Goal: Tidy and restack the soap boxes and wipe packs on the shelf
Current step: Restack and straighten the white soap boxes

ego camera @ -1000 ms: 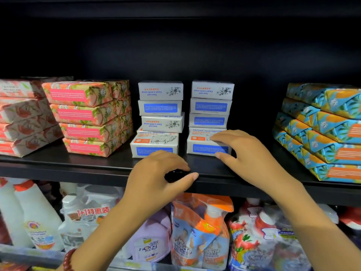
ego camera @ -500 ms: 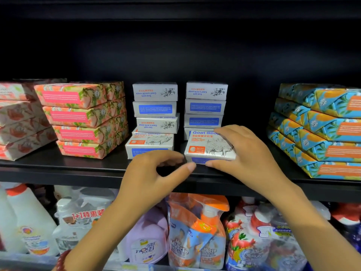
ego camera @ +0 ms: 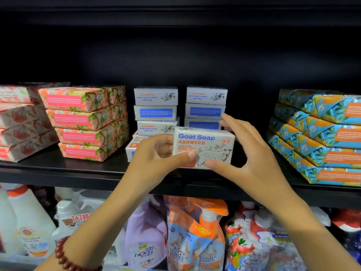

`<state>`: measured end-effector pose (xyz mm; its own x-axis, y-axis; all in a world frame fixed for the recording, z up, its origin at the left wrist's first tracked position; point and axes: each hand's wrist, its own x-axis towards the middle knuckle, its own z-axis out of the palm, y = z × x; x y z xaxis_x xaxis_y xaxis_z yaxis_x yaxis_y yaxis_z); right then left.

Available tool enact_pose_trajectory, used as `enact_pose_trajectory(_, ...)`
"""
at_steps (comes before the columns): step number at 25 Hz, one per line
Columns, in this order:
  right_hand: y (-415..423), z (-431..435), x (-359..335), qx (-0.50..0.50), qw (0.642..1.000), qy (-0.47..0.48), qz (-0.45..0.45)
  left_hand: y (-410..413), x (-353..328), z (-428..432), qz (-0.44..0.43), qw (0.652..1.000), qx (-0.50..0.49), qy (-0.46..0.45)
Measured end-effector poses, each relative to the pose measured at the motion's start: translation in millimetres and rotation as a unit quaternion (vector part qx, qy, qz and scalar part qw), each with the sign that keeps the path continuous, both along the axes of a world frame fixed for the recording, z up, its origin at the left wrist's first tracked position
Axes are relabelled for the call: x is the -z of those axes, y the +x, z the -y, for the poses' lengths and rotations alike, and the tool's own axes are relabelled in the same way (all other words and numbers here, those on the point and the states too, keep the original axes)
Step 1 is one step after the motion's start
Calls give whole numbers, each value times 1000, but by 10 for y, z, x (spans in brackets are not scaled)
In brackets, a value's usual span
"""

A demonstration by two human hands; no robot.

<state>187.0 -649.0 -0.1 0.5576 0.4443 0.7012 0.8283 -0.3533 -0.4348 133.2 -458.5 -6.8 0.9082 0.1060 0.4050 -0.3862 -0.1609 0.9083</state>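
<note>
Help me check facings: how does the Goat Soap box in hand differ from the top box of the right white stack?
The Goat Soap box shows its broad front, title upright; the top stacked box shows a narrow side with print upside down. The Goat Soap box is pinched by the left hand and stands on edge; the top stacked box lies flat, untouched. Both are white with blue and orange print.

Left hand (ego camera: 154,155) covers bottom boxes of left soap stack (ego camera: 156,112). Goat Soap box (ego camera: 207,147) hides lower right soap stack (ego camera: 205,110). Pale pink packs (ego camera: 17,124) cut by left edge, blue-orange packs (ego camera: 322,137) by right edge. Small print unreadable. Lower-shelf bottles (ego camera: 146,231) blurred, cut at bottom.
</note>
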Motion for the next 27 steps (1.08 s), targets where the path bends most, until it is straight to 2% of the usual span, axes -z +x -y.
enact_pose_trajectory(2, 40, 45, -41, -6, 998, 15, -58, -7, 25, -2, 33, 999, -6, 0)
enact_pose_trajectory(5, 32, 41, -24, -33, 998, 30, -42, 4, 33, 10, 68, 997, -20, 1)
enact_pose_trajectory(11, -62, -17, 52, 1, 986, 82, 143, -9, -11, -1, 20, 999, 2, -31)
enact_pose_trajectory(13, -69, -41, 69, 0, 983, 77, 169, -15, -35, -17, 22, 999, 7, -33)
enact_pose_trajectory(15, -51, -40, 75, 3, 993, 49, 112, -28, -34, -34, 44, 999, -1, -28)
enact_pose_trajectory(17, -35, -7, 61, -12, 1000, 7, -22, -46, -25, -39, 77, 997, -5, -10)
enact_pose_trajectory(19, -7, 19, 51, -75, 986, -13, -148, -66, -7, -30, 110, 994, -5, 23)
enact_pose_trajectory(21, 23, 40, 56, -152, 962, 29, -225, -77, 17, -23, 142, 987, -17, 76)
enact_pose_trajectory(23, 18, 48, 26, -177, 949, 75, -251, -88, 47, 2, 179, 972, -33, 149)
enact_pose_trajectory(27, -29, 70, -15, -143, 957, 108, -230, -85, 94, 53, 229, 934, -90, 261)
